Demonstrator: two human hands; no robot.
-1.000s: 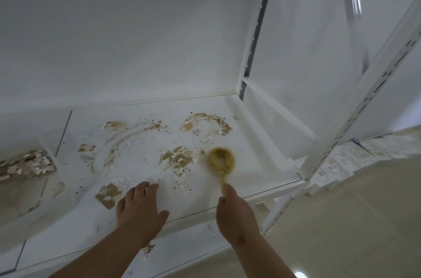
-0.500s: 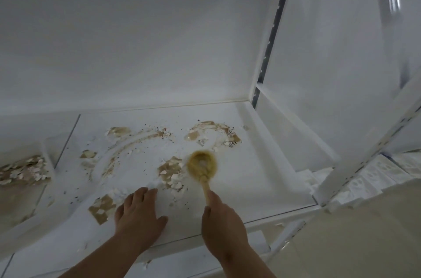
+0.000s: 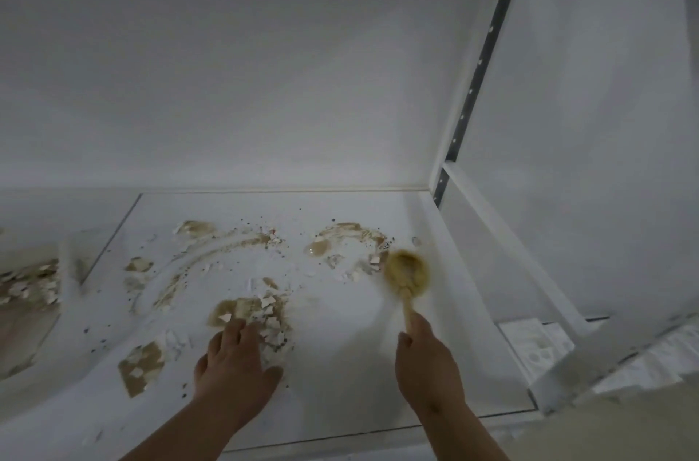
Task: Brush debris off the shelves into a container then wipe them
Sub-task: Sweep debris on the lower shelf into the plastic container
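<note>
On the flat white metal shelf (image 3: 340, 377), seen from the head camera, the right hand (image 3: 427, 366) was curled round the pale wooden handle of a small round brush with yellowish bristles (image 3: 407, 273). The blurred brush head lay beyond the knuckles, touching the shelf near its right rear corner. Just left of the bristles lay a curved smear of brown and white flaky debris (image 3: 348, 249). The left hand (image 3: 234, 366) rested palm down with its fingers straight and close together, holding nothing. Its fingertips touched another pile of flakes (image 3: 249, 313); more scraps lay farther left of that hand. At the far left, well apart from both hands, a clear container (image 3: 26, 294) held collected flakes.
</note>
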